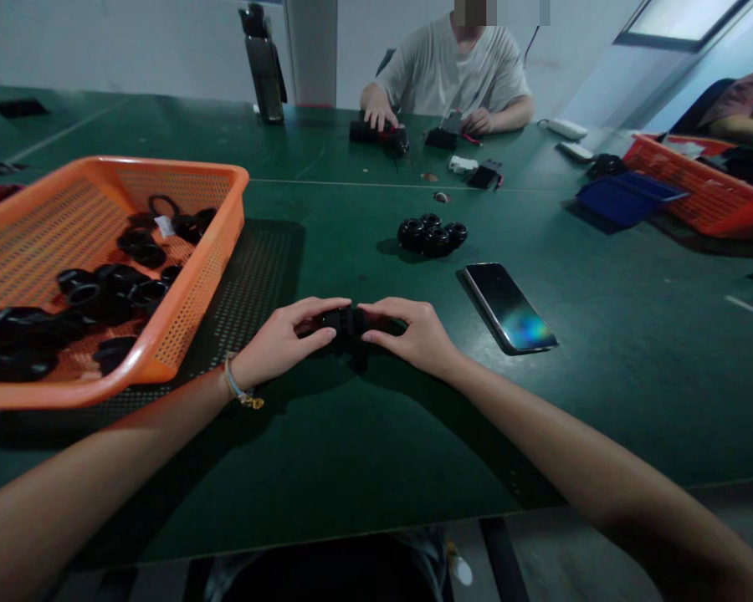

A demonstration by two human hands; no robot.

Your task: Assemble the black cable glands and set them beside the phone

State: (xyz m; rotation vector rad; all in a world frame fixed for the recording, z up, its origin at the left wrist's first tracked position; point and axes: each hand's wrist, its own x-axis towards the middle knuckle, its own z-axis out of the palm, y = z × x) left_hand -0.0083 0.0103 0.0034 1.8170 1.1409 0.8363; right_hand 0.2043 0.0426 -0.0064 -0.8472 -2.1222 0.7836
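Observation:
Just above the green table [407, 451], a small black part [345, 321] is held between my two hands. My left hand [292, 334] is closed on its left end, thumb and fingers pinching it. From the other side, my right hand [407, 330] grips its right end in the same way. The part's exact kind is hard to make out, as fingers cover both ends. Beyond my hands sits a cluster of glossy black round parts [432, 236]. A smartphone [509, 308] lies to the right of my right hand.
An orange basket [207, 288] with several black parts stands at left. Across the table, a person [452, 75] handles a dark tool [380, 135]. A dark bottle [264, 71] stands at the back. On the right are a blue tray [627, 199] and a red basket [696, 196].

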